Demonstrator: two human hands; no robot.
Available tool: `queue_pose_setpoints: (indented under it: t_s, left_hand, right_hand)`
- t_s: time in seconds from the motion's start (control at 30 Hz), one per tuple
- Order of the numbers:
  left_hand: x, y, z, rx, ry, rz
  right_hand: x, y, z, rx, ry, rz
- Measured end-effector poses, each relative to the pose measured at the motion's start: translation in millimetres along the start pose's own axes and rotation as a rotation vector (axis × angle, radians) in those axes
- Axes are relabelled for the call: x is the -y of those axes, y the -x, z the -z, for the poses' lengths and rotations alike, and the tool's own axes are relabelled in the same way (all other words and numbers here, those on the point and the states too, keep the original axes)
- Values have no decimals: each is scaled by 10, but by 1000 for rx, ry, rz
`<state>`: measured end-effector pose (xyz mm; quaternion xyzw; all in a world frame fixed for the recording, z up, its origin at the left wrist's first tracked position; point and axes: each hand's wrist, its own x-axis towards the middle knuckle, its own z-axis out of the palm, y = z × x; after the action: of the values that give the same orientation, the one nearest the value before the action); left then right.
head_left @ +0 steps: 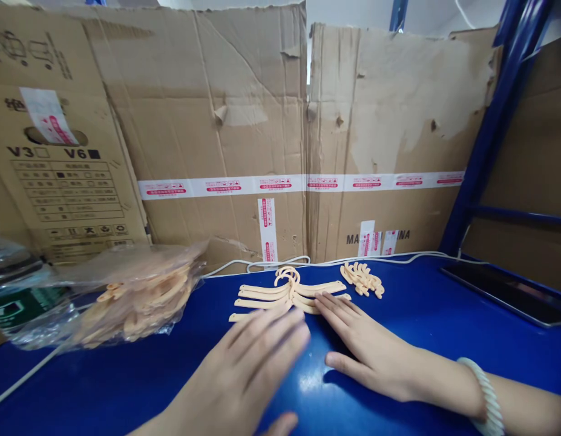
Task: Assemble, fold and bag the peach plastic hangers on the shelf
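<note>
Several cream-coloured clothes hangers lie overlapped on the blue table, their hooks bunched together at the far side. My left hand is over the near edge of the hangers, fingers stretched out and a little blurred, with nothing in it. From the right, my right hand reaches in with its fingers extended and its fingertips at the right arms of the hangers; its thumb is apart. Part of the nearest hanger is hidden behind my left hand. Beyond my right hand lies a small heap of loose cream hooks.
At left, a clear plastic bag of cream hanger parts lies beside a large bottle. A dark flat tablet-like device rests at right. A white cable runs along the cardboard wall behind the blue table.
</note>
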<state>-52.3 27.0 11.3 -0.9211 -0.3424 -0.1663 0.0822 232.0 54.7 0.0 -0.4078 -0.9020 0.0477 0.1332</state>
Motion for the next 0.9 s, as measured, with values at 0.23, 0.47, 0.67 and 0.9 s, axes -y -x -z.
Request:
queue_pose_setpoints:
  t_s: [0.23, 0.47, 0.67, 0.9]
  left_hand:
    - [391, -328, -254, 249, 76, 113]
    - [611, -422, -276, 311, 94, 142]
    - [676, -444, -364, 280, 78, 172]
    - [648, -364, -402, 105, 0, 157]
  right_hand:
    - [-142, -146, -20, 103, 14, -13]
    - [-239, -318, -16, 99, 26, -4]
    - [-250, -341, -25, 111, 50, -25]
    - [-321, -296, -75, -70, 43, -8]
